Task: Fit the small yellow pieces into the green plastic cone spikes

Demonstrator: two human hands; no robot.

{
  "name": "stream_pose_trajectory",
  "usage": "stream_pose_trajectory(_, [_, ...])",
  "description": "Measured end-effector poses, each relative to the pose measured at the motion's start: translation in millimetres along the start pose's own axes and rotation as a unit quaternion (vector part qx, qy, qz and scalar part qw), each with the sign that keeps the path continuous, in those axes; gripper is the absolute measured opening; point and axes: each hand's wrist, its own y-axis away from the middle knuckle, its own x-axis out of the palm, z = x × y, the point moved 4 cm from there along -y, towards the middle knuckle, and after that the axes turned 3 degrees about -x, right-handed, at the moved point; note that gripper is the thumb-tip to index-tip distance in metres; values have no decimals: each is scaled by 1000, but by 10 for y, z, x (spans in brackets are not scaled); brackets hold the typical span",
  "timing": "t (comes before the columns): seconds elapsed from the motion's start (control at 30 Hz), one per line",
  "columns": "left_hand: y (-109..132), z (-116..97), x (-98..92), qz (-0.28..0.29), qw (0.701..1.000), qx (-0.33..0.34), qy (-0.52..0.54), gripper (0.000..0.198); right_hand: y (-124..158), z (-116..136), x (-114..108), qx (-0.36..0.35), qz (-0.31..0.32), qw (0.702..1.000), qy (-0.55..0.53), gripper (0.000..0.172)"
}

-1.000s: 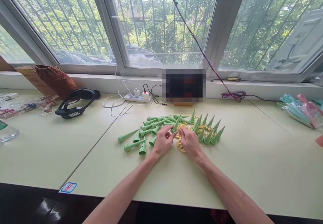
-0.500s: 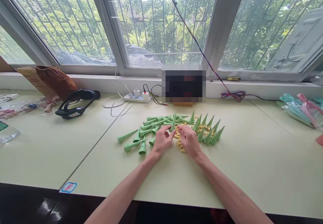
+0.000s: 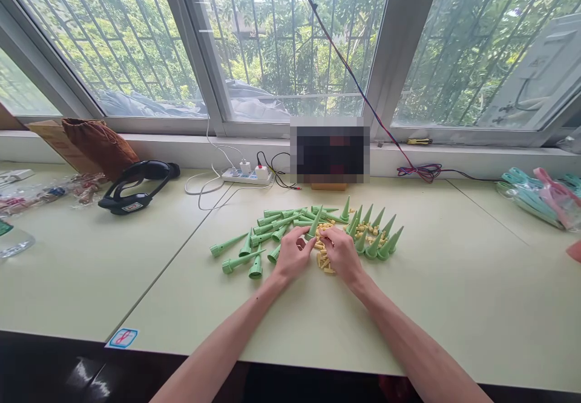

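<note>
My left hand (image 3: pixel 294 250) is closed on a green cone (image 3: pixel 315 222), whose tip points up and leans a little right. Just right of it, my right hand (image 3: pixel 340 250) has its fingers pinched together over the yellow pieces; whatever they hold is too small to make out. Small yellow pieces (image 3: pixel 325 263) lie in a pile between and below the hands. Several green cones (image 3: pixel 229 244) lie or stand loosely to the left. On the right, more green cones (image 3: pixel 373 247) stand upright in rows, with yellow pieces among them.
A power strip (image 3: pixel 247 176) with cables and a blurred dark screen (image 3: pixel 330 155) stand at the back. Black headgear (image 3: pixel 131 200) and a brown pouch (image 3: pixel 97 143) are at the left. Bagged teal and pink items (image 3: pixel 542 194) lie far right.
The held green cone has tilted from nearly upright towards the right. My right fingers have drawn closer together and shifted slightly right, uncovering more yellow pieces.
</note>
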Motion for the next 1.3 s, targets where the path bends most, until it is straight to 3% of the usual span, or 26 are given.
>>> stream_pose_trajectory(0.33, [13, -53, -12, 15, 999, -20, 35, 29, 3, -1, -12, 28, 9, 1000, -8, 16])
stream_pose_trajectory(0.63, [24, 38, -9, 37, 996, -69, 51, 33, 15, -38, 7, 34, 19, 999, -12, 16])
stream_pose_trajectory(1.3, [26, 57, -1, 48, 994, -71, 65, 36, 18, -3, -7, 43, 31, 999, -5, 18])
